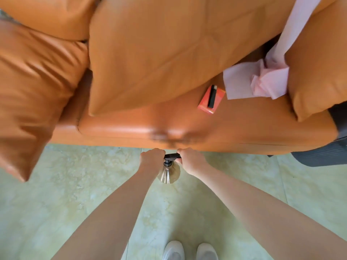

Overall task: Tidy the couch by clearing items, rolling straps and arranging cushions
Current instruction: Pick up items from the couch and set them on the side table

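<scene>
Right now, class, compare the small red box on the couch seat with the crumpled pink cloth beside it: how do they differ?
The small red box is flat, rigid and straight-edged; the crumpled pink cloth is soft and bunched. The box is much smaller than the cloth. The box lies wholly on the seat, while the cloth runs up between the cushions. The box carries a thin black object; the cloth carries nothing. Both rest on the orange couch.

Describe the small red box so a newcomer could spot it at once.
Start at the orange couch and look at its seat, right of the big loose cushion. The red box lies flat there, just left of the crumpled pink cloth. It is the only red thing, with a slim black stick lying on top.
</scene>
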